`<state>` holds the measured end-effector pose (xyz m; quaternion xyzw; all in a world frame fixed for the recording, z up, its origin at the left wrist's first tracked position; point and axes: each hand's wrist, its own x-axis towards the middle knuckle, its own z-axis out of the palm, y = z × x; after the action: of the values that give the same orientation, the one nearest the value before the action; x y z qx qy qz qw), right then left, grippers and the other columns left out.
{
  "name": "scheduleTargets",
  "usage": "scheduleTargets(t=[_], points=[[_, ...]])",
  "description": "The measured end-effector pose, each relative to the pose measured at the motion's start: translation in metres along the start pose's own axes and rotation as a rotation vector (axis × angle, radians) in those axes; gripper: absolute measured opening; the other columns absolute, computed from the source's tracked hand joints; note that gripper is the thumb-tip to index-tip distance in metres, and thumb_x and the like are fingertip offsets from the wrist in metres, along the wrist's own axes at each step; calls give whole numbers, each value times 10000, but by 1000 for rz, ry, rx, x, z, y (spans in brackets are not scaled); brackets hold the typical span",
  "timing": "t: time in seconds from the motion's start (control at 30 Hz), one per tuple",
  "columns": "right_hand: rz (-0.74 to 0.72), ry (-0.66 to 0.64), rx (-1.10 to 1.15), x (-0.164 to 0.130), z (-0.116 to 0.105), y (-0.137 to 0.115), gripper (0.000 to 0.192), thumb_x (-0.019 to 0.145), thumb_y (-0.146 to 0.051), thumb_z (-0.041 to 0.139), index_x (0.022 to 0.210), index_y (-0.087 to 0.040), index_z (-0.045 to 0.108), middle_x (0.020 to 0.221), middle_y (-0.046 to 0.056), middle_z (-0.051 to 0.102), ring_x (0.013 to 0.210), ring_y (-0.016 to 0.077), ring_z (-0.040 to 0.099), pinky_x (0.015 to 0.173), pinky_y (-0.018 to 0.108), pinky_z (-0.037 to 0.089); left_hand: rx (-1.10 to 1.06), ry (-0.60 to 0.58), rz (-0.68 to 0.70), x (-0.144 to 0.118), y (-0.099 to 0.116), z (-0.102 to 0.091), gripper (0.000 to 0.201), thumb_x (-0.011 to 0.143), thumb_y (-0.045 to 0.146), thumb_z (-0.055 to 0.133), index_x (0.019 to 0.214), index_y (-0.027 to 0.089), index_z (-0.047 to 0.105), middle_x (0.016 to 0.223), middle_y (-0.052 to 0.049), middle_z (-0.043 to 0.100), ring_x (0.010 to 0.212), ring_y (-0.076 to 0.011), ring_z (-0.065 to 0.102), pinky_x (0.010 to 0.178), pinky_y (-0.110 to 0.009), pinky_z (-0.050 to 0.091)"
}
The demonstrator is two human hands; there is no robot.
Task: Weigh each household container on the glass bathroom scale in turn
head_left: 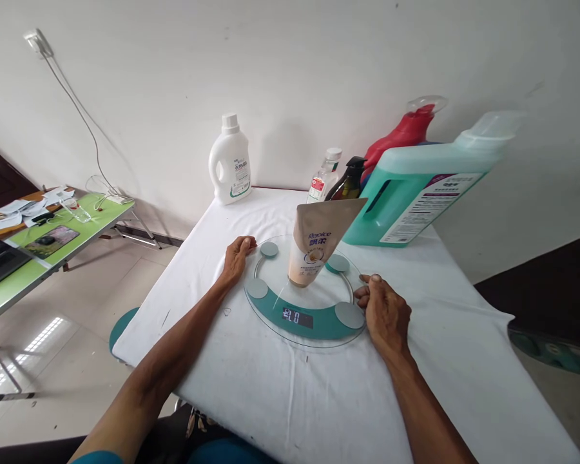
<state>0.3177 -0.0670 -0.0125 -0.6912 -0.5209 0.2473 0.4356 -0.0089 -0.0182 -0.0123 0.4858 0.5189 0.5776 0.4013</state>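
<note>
A round glass bathroom scale with a teal band, round silver pads and a lit display reading something like "LO" lies on the white cloth. Upright on the glass, cap down, stands a beige Rejoice squeeze tube; neither hand touches it. At the scale's left rim, my left hand has its fingers curled and gripping the edge. My right hand holds the opposite rim beside the lower right pad, fingers bent inward. The undersides of both hands are hidden.
Behind the scale stand a white jug, a clear bottle, a dark pump bottle, a red bottle and a large green detergent jug. A green table with papers and a laptop is far left.
</note>
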Motion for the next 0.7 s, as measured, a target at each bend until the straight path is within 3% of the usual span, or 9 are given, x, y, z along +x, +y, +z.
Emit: scheduleTargets(t=[0.4,0.7], points=[[-18,-2,30,1,0,3,955,927,-1006,220,1032,-214,745,772,101,749,710,288,663,833,454,534,113,-13,56,-2,-5,1,567,1018,751,599,1040,206,756,1119,-121,808,1106,-286,780,1066,-445,624],[4,-3,17,0,0,-2,959,905,-1012,199,1029,-225,732,792,105,755,710,293,673,833,459,532,187,3,76,1,-8,0,460,1061,643,572,1089,217,744,1162,-132,831,1160,-292,803,1074,-436,611]])
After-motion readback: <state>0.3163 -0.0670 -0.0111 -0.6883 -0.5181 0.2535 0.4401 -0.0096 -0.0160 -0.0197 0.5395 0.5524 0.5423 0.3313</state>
